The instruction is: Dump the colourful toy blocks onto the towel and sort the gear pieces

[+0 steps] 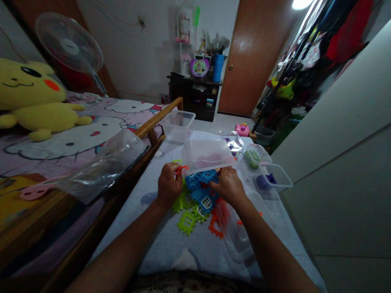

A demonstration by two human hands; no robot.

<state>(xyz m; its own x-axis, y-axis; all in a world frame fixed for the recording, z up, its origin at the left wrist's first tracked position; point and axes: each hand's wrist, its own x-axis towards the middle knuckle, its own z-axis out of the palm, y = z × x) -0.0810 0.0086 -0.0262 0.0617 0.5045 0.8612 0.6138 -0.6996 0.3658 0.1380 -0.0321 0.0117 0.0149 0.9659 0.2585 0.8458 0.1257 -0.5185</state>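
Note:
My left hand is closed, with a small orange plastic piece pinched at its fingertips. My right hand is curled at the near edge of a clear plastic box, its thumb pointing left over the blue building pieces. Whatever its fingers grip is hidden. The box stands tilted just behind both hands. Below them lies a pile of notched building pieces: blue ones with white windows, lime green pieces at the left and front, and orange-red pieces at the right.
A clear lid lies under my right forearm. On the right stand clear tubs with green pieces and purple pieces. Another clear box sits at the back left. A wooden bed rail borders the left side.

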